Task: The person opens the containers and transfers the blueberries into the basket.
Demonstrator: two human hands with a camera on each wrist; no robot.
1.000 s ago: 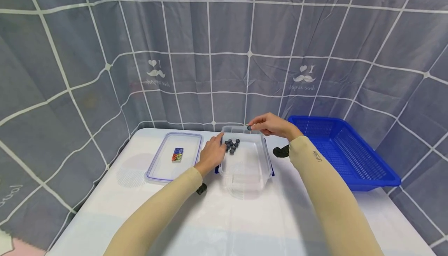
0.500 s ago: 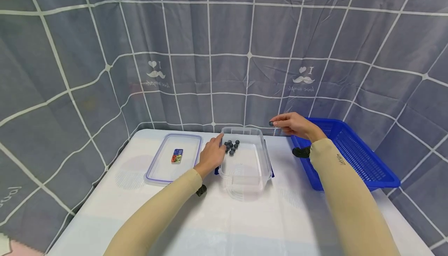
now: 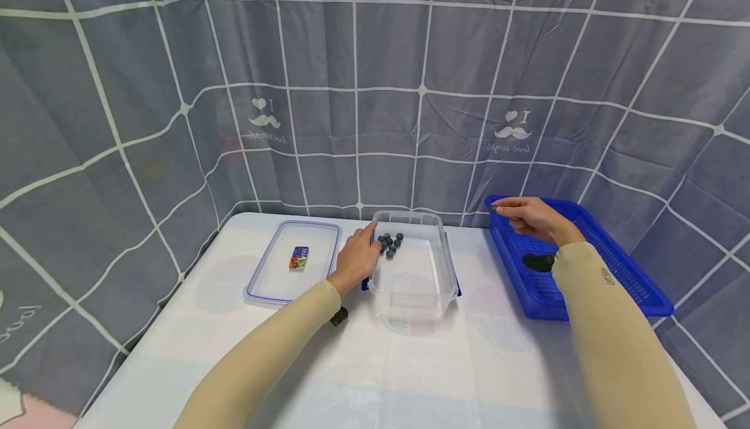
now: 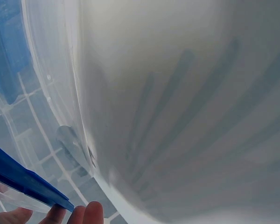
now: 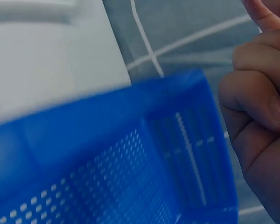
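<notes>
A clear plastic food container (image 3: 418,273) with blue side latches stands in the middle of the table, and several blueberries (image 3: 389,243) lie at its left inside. My left hand (image 3: 355,254) grips the container's left wall, with fingers beside a blue latch (image 4: 30,184) in the left wrist view. Between thumb and forefinger my right hand (image 3: 536,217) pinches one blueberry (image 3: 493,208), above the left side of a blue perforated basket (image 3: 521,286). In the right wrist view the right hand's other fingers (image 5: 259,95) are curled; the pinched berry is out of sight there.
A clear lid (image 3: 271,279) with a blue-purple seal and a fruit-picture label (image 3: 299,258) lies left of the container. The white table (image 3: 375,364) ends at a grey checked curtain (image 3: 387,123) behind.
My right hand has carried the blueberry rightward from above the container's far edge to above the blue basket. The left hand stays at the container's left wall.
</notes>
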